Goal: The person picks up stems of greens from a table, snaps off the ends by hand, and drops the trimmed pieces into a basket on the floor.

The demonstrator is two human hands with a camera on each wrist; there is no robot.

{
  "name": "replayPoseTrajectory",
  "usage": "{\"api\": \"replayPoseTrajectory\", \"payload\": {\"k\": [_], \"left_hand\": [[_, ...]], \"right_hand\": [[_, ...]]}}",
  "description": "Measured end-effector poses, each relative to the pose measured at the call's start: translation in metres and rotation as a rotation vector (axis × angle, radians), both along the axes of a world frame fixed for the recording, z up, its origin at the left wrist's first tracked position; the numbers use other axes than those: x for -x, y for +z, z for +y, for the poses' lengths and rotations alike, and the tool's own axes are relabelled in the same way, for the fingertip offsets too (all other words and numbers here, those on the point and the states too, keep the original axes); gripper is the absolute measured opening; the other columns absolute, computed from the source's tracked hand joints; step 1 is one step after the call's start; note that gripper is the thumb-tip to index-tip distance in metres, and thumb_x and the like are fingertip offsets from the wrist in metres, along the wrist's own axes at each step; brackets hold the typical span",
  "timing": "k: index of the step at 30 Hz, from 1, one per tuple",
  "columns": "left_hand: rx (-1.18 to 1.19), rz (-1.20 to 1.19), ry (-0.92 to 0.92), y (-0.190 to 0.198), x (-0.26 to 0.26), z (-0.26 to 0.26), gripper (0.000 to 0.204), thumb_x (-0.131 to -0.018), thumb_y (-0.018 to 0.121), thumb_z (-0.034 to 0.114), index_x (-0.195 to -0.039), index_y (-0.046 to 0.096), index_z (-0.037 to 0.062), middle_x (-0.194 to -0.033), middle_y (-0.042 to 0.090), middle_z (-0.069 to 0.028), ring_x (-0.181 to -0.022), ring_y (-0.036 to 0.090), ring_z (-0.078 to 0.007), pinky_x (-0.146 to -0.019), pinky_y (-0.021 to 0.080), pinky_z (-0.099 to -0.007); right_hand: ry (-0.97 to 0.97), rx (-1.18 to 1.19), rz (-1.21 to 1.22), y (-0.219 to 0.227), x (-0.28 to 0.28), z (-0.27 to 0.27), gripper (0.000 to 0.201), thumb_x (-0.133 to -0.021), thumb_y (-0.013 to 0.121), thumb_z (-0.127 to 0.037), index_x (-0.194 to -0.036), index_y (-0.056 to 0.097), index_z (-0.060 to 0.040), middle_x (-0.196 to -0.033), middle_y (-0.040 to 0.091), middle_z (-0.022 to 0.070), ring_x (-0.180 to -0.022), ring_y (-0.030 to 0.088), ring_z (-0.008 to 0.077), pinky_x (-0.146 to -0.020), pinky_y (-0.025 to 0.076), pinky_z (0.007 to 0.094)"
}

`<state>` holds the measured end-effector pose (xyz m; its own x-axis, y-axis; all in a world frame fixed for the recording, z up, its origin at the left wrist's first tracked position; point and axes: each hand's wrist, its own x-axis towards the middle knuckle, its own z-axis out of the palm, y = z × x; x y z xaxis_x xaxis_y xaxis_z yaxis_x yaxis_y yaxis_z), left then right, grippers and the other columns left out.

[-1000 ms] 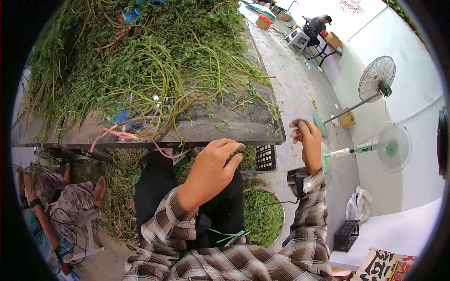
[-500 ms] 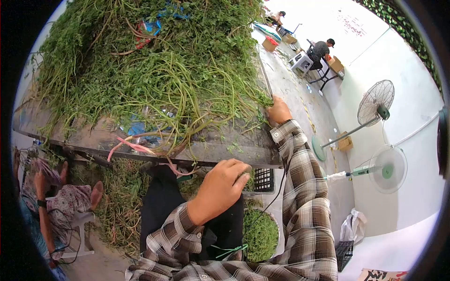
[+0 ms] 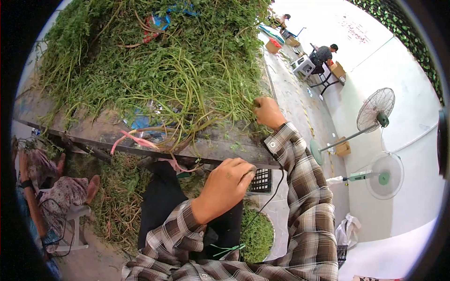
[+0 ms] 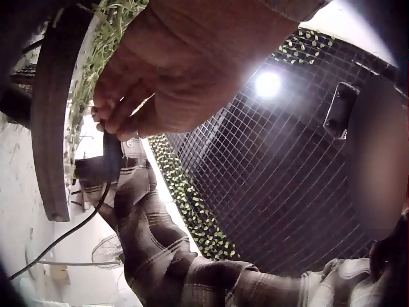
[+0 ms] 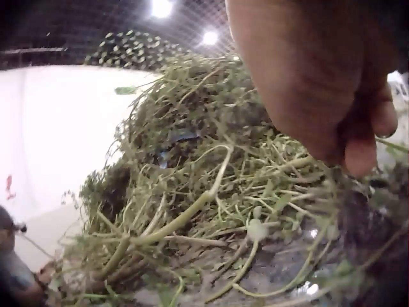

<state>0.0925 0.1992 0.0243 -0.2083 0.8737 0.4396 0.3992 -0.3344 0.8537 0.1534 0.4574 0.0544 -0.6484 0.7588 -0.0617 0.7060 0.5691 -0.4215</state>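
A large heap of leafy green stems [image 3: 154,70] covers the dark wooden table [image 3: 220,147]. At its right edge my right hand [image 3: 269,112] reaches into the greens, and in the right wrist view its fingers [image 5: 361,157] are curled down, pinching stems there. My left hand [image 3: 226,187] hangs over my lap beside the table's front edge, fingers loosely curled, with nothing showing in them. A pink tie [image 3: 136,139] lies by the front edge, close to the thick stalk ends.
Below the table stand a black crate [image 3: 261,181] and a round container of cut greens [image 3: 258,239]. More stems [image 3: 119,201] lie on the floor to the left, by a seated person's legs [image 3: 70,192]. Two fans [image 3: 377,110] stand at right. A black cable [image 3: 269,199] hangs from my right wrist.
My right hand has swung from the open space right of the table onto the heap's right edge, then slightly further in. The left hand has shifted a little right and down.
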Motion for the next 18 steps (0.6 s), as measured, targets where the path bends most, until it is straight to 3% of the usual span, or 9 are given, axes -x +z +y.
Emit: {"api": "replayPoseTrajectory", "payload": {"k": [2,3,6,11,13,16,18], "left_hand": [[0.011,-0.002,-0.002,0.000,-0.001,0.001,0.016,-0.083,0.054,0.011,-0.092,0.061,-0.0007,-0.091,0.060,-0.0144,-0.086,0.055,-0.0323,-0.076,0.044,-0.0384],[0.013,-0.001,-0.001,-0.001,-0.001,0.001,0.016,-0.083,0.054,0.011,-0.092,0.061,-0.0007,-0.091,0.060,-0.0144,-0.086,0.055,-0.0323,-0.076,0.044,-0.0384],[-0.003,0.003,-0.001,0.000,-0.003,0.002,0.016,-0.083,0.054,0.011,-0.091,0.061,-0.0010,-0.090,0.060,-0.0143,-0.085,0.055,-0.0321,-0.075,0.044,-0.0381],[-0.004,0.004,0.003,0.003,-0.002,0.001,0.015,-0.082,0.055,0.010,-0.090,0.061,-0.0009,-0.087,0.061,-0.0139,-0.083,0.056,-0.0321,-0.074,0.044,-0.0380],[-0.017,-0.003,0.011,0.002,-0.002,0.001,0.014,-0.082,0.055,0.010,-0.089,0.061,-0.0008,-0.087,0.061,-0.0139,-0.083,0.056,-0.0322,-0.073,0.044,-0.0381],[-0.040,-0.012,0.019,0.000,0.000,0.001,0.013,-0.082,0.055,0.009,-0.088,0.061,-0.0008,-0.086,0.061,-0.0139,-0.082,0.056,-0.0324,-0.073,0.044,-0.0381],[-0.053,-0.014,0.020,0.000,0.000,0.001,0.013,-0.082,0.055,0.009,-0.088,0.061,-0.0008,-0.086,0.061,-0.0139,-0.082,0.056,-0.0324,-0.073,0.044,-0.0381]], "right_hand": [[0.097,-0.631,-0.202,0.005,0.004,0.003,0.023,-0.074,0.057,-0.010,-0.094,0.060,0.0014,-0.073,0.061,0.0221,-0.069,0.062,0.0325,-0.062,0.049,0.0421],[0.105,-0.678,-0.236,0.018,0.007,0.000,0.019,-0.075,0.054,-0.007,-0.091,0.059,0.0013,-0.078,0.061,0.0227,-0.075,0.061,0.0357,-0.065,0.049,0.0441],[0.124,-0.777,-0.368,0.044,0.010,0.000,0.010,-0.073,0.053,-0.002,-0.080,0.061,-0.0002,-0.078,0.063,0.0208,-0.075,0.063,0.0358,-0.064,0.051,0.0436],[0.198,-0.847,-0.491,0.067,0.014,-0.005,0.010,-0.073,0.053,-0.003,-0.078,0.061,-0.0003,-0.076,0.063,0.0193,-0.074,0.063,0.0354,-0.063,0.051,0.0426],[0.184,-0.887,-0.447,0.084,0.017,-0.008,0.012,-0.076,0.051,-0.007,-0.079,0.062,-0.0025,-0.075,0.063,0.0187,-0.073,0.063,0.0359,-0.064,0.051,0.0437],[0.155,-0.903,-0.048,0.117,0.010,0.007,0.021,-0.084,0.050,-0.026,-0.089,0.064,-0.0105,-0.077,0.062,0.0183,-0.074,0.061,0.0357,-0.064,0.048,0.0458],[-0.050,-0.488,0.268,0.154,0.008,0.003,0.027,-0.085,0.052,-0.027,-0.097,0.064,-0.0061,-0.071,0.061,0.0142,-0.050,0.060,0.0221,-0.052,0.047,0.0345]]}}
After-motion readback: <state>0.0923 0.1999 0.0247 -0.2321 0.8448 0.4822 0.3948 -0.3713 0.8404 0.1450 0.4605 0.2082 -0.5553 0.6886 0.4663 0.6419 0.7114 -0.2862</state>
